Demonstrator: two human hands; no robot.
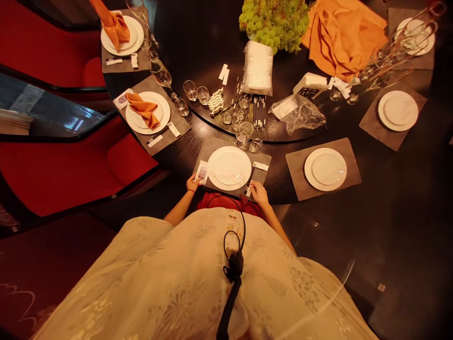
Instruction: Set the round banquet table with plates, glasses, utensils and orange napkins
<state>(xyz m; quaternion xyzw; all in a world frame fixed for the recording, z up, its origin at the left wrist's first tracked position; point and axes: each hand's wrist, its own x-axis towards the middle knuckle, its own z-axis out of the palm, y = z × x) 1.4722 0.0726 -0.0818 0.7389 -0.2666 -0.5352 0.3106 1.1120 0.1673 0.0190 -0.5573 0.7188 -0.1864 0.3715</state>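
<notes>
In front of me lies a grey placemat (262, 175) with a white plate (229, 168) on it. My left hand (193, 182) pinches a small white packet (202, 172) at the mat's left edge. My right hand (258, 192) rests at the mat's near right corner, fingers closed on a white chopstick wrapper (248, 190) beside dark chopsticks (250, 177). A white chopstick rest (261, 165) lies to the right of the plate.
Other placemats with plates ring the round dark table: one at right (323, 169), one far right (398, 110), two at left with orange napkins (143, 109). Small glasses (244, 131), chopsticks, plastic bags, orange cloths (339, 38) and a green flower centrepiece (274, 21) crowd the middle. Red chairs (71, 165) stand left.
</notes>
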